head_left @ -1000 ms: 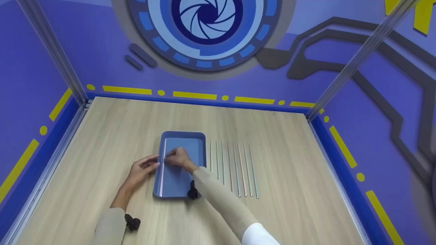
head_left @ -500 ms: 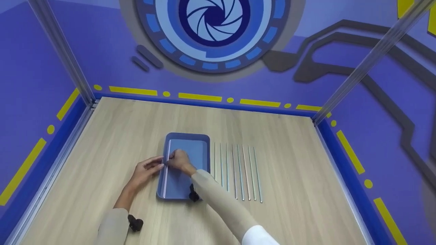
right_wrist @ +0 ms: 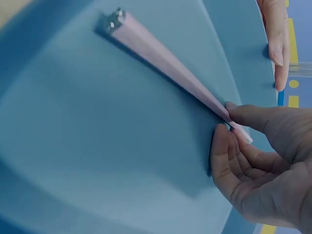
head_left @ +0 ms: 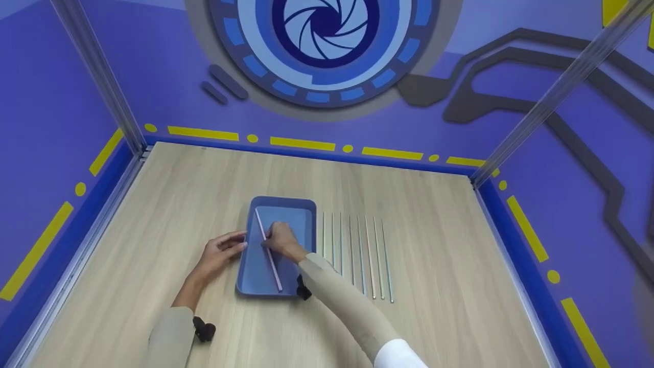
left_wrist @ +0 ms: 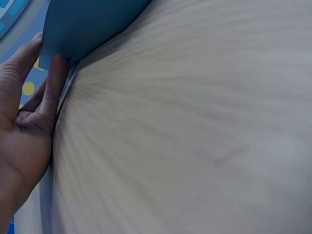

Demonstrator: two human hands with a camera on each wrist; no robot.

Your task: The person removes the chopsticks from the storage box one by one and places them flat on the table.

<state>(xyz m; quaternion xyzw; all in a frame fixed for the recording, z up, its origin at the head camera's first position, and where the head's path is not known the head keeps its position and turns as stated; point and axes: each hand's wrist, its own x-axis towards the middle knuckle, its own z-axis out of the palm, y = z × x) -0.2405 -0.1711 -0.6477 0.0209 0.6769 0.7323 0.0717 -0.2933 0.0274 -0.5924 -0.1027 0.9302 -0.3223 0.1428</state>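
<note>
A pair of slim pink chopsticks (right_wrist: 163,61) with silvery ends lies side by side in the blue tray (head_left: 255,286). My right hand (head_left: 282,238) pinches them between thumb and fingertips near their middle, as the right wrist view shows close up. In the head view they slant from the tray's far left corner toward its near side. My left hand (head_left: 217,254) touches the outside of the tray's left wall with fingers nearly straight. The left wrist view shows the fingers of that left hand (left_wrist: 34,107) against the tray wall (left_wrist: 92,24).
Several thin metallic chopsticks (head_left: 369,255) lie in a row on the wooden table (head_left: 439,245) right of the tray, partly hidden by my right sleeve (head_left: 337,301). Blue-purple panels (head_left: 168,92) wall in the table at the back and sides.
My right hand has moved the pink chopsticks rightward, away from the tray's left wall, their near end swinging out most. The left hand stays at the tray. The head view has shifted slightly.
</note>
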